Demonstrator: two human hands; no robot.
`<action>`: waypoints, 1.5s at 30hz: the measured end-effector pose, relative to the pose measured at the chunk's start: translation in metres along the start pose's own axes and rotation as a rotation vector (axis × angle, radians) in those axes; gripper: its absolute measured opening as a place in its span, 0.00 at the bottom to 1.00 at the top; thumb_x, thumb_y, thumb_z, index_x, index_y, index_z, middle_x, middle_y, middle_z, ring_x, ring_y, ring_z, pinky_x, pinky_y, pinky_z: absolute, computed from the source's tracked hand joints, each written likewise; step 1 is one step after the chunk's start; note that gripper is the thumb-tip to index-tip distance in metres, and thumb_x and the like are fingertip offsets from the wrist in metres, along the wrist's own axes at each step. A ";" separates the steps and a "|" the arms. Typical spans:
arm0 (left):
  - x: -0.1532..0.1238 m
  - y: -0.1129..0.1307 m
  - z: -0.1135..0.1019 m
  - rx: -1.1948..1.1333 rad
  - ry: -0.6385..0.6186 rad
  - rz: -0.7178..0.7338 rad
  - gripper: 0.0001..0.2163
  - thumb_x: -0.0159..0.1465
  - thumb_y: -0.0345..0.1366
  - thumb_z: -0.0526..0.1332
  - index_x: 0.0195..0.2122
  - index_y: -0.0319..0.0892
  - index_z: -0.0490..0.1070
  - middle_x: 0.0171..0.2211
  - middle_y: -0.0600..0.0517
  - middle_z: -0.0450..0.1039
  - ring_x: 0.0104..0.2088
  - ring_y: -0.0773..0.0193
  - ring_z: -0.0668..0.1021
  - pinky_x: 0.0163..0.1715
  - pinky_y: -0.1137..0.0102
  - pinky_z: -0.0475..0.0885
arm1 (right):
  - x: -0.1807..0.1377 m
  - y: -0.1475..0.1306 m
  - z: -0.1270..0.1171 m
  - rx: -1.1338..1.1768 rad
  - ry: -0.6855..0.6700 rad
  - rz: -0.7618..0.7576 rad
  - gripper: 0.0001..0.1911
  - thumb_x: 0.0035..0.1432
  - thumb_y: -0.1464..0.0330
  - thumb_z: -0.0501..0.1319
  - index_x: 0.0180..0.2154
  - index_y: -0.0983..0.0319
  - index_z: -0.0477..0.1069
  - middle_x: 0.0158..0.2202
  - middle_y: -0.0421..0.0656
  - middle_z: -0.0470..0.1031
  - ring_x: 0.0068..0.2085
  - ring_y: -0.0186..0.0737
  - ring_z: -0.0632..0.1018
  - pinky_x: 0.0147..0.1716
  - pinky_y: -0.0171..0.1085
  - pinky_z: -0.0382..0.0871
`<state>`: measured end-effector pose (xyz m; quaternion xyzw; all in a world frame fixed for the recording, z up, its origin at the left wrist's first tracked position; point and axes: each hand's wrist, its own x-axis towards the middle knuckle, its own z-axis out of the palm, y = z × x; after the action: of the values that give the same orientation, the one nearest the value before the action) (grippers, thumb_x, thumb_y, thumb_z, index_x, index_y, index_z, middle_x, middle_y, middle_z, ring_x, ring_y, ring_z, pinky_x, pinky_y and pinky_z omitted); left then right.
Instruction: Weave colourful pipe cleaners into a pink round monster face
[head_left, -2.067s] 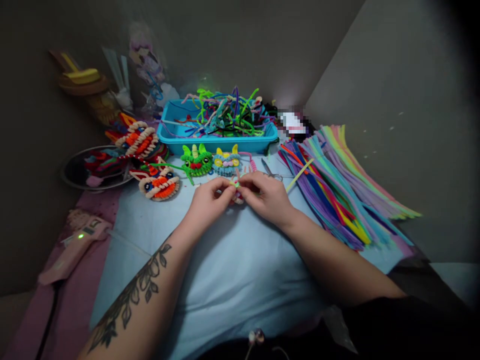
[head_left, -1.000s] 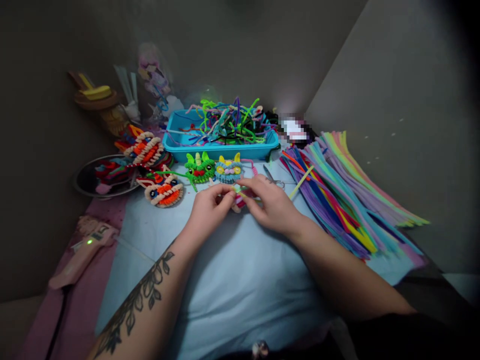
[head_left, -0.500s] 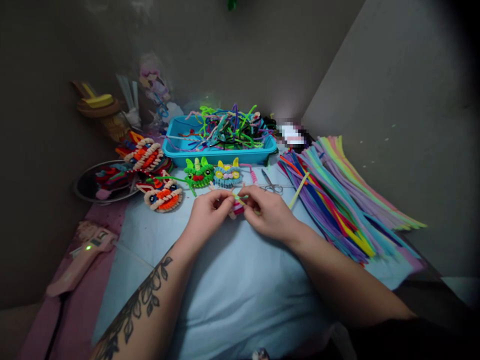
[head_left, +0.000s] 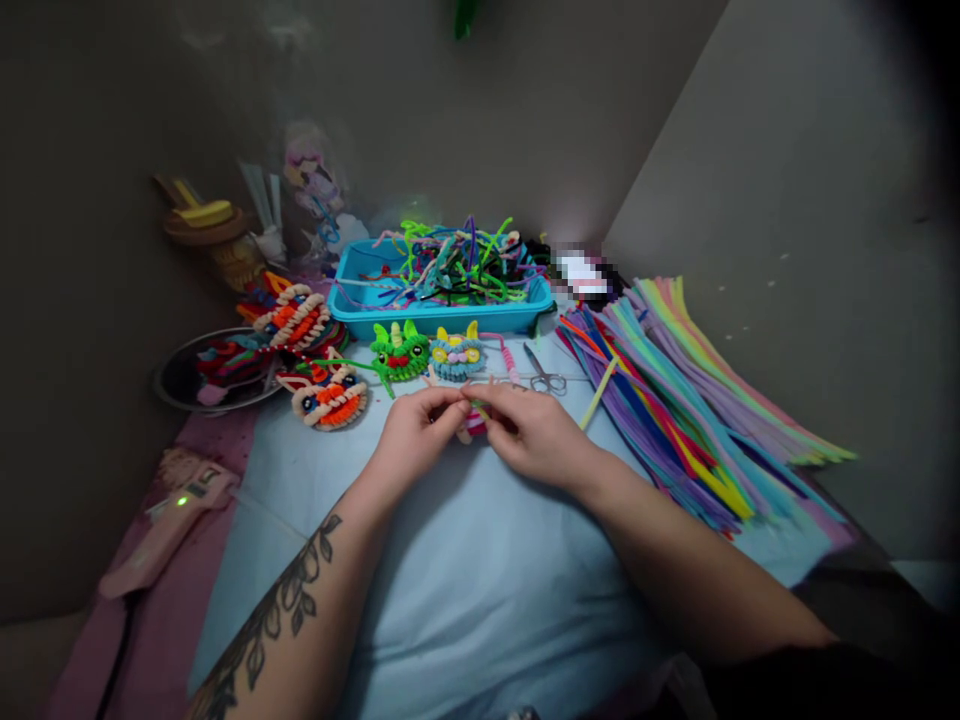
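Observation:
A small pink and white pipe-cleaner figure (head_left: 474, 426) shows between my hands, mostly covered by fingers. My left hand (head_left: 420, 428) is closed on its left side, thumb and forefinger pinched. From the other side my right hand (head_left: 534, 428) pinches a short yellow-green pipe cleaner (head_left: 480, 408) against the figure; the fingertips hide most of it. Just beyond the hands sit a blue cat-like pipe-cleaner head (head_left: 456, 358) and a green horned one (head_left: 400, 355). Scissors (head_left: 541, 372) lie behind my right hand, beside a coiled pink pipe cleaner (head_left: 510, 362).
Behind stands a blue tray (head_left: 442, 324) heaped with pipe-cleaner scraps. Bundles of coloured pipe cleaners (head_left: 675, 400) spread at right. Orange-and-cream heads (head_left: 330, 400) and a round dish (head_left: 214, 405) are at left. A pink glue gun (head_left: 172, 520) with a lit green light lies at front left.
My right fingers have shifted left and forward over the figure, covering more of the yellow-green pipe cleaner. My left hand keeps its pinch. The view has tilted slightly.

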<state>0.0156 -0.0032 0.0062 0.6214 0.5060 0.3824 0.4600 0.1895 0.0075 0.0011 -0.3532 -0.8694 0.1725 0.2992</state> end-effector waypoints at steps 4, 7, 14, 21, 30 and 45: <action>0.000 0.001 0.000 -0.024 -0.007 -0.006 0.10 0.60 0.36 0.57 0.33 0.37 0.75 0.22 0.52 0.75 0.26 0.64 0.75 0.31 0.72 0.69 | 0.000 0.000 0.001 -0.021 0.004 0.006 0.21 0.54 0.78 0.54 0.50 0.61 0.67 0.39 0.44 0.76 0.36 0.39 0.77 0.36 0.35 0.69; -0.001 0.001 0.001 -0.021 -0.010 -0.001 0.09 0.61 0.36 0.56 0.32 0.37 0.74 0.22 0.52 0.75 0.26 0.64 0.75 0.31 0.71 0.69 | 0.000 0.000 0.000 -0.030 0.001 0.010 0.20 0.54 0.77 0.54 0.49 0.62 0.66 0.36 0.44 0.76 0.32 0.37 0.75 0.32 0.34 0.68; -0.001 0.000 0.002 0.016 -0.002 -0.003 0.09 0.61 0.36 0.56 0.33 0.37 0.73 0.23 0.51 0.75 0.26 0.64 0.75 0.31 0.71 0.69 | 0.000 0.001 -0.001 -0.004 -0.008 -0.005 0.18 0.54 0.77 0.53 0.48 0.61 0.64 0.33 0.42 0.74 0.28 0.35 0.73 0.29 0.32 0.64; 0.000 -0.001 0.001 0.006 0.010 -0.015 0.09 0.61 0.37 0.56 0.32 0.37 0.73 0.23 0.51 0.75 0.26 0.64 0.75 0.30 0.72 0.68 | -0.001 0.002 0.003 -0.024 0.030 0.049 0.07 0.54 0.76 0.55 0.35 0.60 0.64 0.26 0.37 0.68 0.26 0.34 0.70 0.27 0.30 0.61; 0.000 -0.003 0.002 -0.003 0.077 -0.003 0.08 0.60 0.36 0.57 0.32 0.38 0.73 0.22 0.53 0.74 0.24 0.65 0.75 0.28 0.73 0.68 | 0.000 0.000 0.002 0.009 0.032 0.079 0.19 0.56 0.70 0.59 0.50 0.62 0.62 0.33 0.42 0.75 0.30 0.37 0.75 0.29 0.33 0.66; -0.004 0.001 0.002 0.096 0.058 0.051 0.10 0.62 0.35 0.55 0.35 0.39 0.75 0.20 0.54 0.74 0.23 0.65 0.74 0.26 0.74 0.66 | 0.000 0.002 -0.008 -0.235 0.040 -0.055 0.15 0.64 0.69 0.53 0.50 0.59 0.70 0.35 0.45 0.76 0.36 0.40 0.76 0.35 0.36 0.69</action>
<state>0.0166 -0.0073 0.0061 0.6440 0.5208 0.3872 0.4051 0.1955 0.0091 0.0060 -0.3653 -0.8868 0.0539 0.2778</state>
